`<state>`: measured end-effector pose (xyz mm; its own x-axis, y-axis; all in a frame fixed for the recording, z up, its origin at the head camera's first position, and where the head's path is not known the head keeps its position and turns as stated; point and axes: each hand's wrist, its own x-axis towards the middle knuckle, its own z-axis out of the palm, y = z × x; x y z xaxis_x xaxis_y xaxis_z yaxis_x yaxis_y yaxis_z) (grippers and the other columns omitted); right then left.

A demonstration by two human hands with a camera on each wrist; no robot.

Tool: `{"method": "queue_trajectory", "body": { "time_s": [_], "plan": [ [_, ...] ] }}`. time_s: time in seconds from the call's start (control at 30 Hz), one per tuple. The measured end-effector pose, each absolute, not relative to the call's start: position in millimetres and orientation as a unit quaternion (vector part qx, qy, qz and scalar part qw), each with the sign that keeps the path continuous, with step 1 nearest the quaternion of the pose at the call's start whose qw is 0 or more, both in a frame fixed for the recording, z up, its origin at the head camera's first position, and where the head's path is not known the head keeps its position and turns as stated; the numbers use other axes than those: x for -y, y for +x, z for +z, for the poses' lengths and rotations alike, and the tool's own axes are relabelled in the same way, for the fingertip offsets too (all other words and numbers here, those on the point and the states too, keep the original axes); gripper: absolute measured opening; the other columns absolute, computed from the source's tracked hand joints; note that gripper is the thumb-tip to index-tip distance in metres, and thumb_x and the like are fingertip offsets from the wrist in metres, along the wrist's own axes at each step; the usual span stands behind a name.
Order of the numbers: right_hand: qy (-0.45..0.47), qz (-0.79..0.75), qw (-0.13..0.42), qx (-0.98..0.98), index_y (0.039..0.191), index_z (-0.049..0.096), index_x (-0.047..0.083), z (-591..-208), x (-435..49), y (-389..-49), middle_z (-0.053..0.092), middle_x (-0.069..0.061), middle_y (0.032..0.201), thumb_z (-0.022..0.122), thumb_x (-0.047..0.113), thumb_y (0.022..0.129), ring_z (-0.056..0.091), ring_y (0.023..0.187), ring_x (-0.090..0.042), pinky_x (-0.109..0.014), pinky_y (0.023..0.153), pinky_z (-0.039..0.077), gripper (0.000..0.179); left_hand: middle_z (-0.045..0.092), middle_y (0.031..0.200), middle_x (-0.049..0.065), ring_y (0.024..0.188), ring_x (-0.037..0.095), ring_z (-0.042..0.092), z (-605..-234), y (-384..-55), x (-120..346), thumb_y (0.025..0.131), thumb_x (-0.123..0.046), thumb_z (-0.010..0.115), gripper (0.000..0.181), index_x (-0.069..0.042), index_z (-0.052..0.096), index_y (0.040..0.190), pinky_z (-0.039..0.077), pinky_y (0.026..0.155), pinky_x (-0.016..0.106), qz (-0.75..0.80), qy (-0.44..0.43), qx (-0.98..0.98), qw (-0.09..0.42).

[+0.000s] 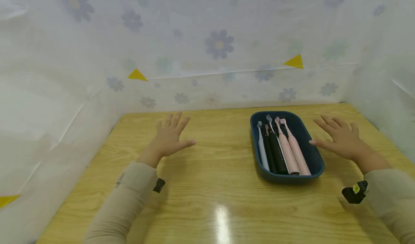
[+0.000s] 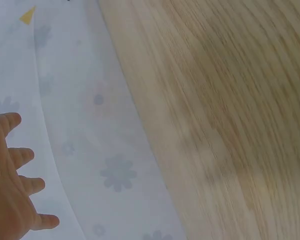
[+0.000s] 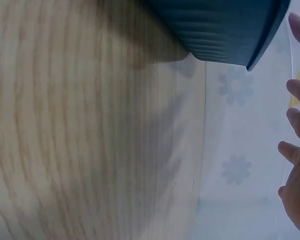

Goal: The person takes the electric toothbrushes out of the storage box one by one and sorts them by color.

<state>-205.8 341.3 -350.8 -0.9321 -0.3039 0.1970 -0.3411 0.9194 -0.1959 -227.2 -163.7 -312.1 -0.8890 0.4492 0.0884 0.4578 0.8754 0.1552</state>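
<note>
My left hand (image 1: 169, 137) hovers over the left part of the table with its fingers spread, holding nothing. On the other side, my right hand (image 1: 340, 137) is spread too, beside the right rim of a dark blue plastic basket (image 1: 316, 161); it also holds nothing. Several electric toothbrushes lie side by side in the basket: a pale grey one (image 1: 263, 150) at the left, black ones (image 1: 277, 154) in the middle, and pink ones (image 1: 298, 154) to the right. In the right wrist view the basket's ribbed side (image 3: 215, 30) shows near the fingers.
A wood-grain table (image 1: 207, 186) spreads under both hands. White sheeting with flower prints (image 1: 201, 56) hangs behind it and along both sides. Yellow triangles (image 1: 294, 61) mark the sheeting. Each wrist wears a small black device (image 1: 355, 192).
</note>
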Motion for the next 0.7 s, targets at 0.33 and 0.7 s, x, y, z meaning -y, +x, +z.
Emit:
{"method": "queue_trajectory", "body": {
  "time_s": [0.33, 0.7],
  "plan": [
    [0.183, 0.116, 0.078, 0.973, 0.139, 0.017, 0.019, -357.4, -336.1, -205.6, 0.013, -0.015, 0.141, 0.057, 0.043, 0.079, 0.004, 0.125, -0.040, -0.062, 0.088, -0.014, 0.076, -0.007, 0.143, 0.008, 0.126, 0.030, -0.013, -317.9, -227.9, 145.9, 0.076, -0.069, 0.035, 0.083, -0.025, 0.007, 0.140, -0.003, 0.091, 0.063, -0.096, -0.241, 0.966, 0.016],
    [0.204, 0.120, 0.064, 0.969, 0.138, 0.022, 0.015, -359.5, -329.0, -204.6, 0.016, -0.015, 0.140, 0.058, 0.042, 0.078, 0.010, 0.123, -0.041, -0.063, 0.089, -0.006, 0.075, -0.003, 0.143, 0.010, 0.127, 0.033, -0.008, -326.7, -230.4, 127.6, 0.074, -0.071, 0.032, 0.085, -0.024, 0.006, 0.140, 0.001, 0.091, 0.064, -0.088, -0.275, 0.957, 0.029]
  ]
}}
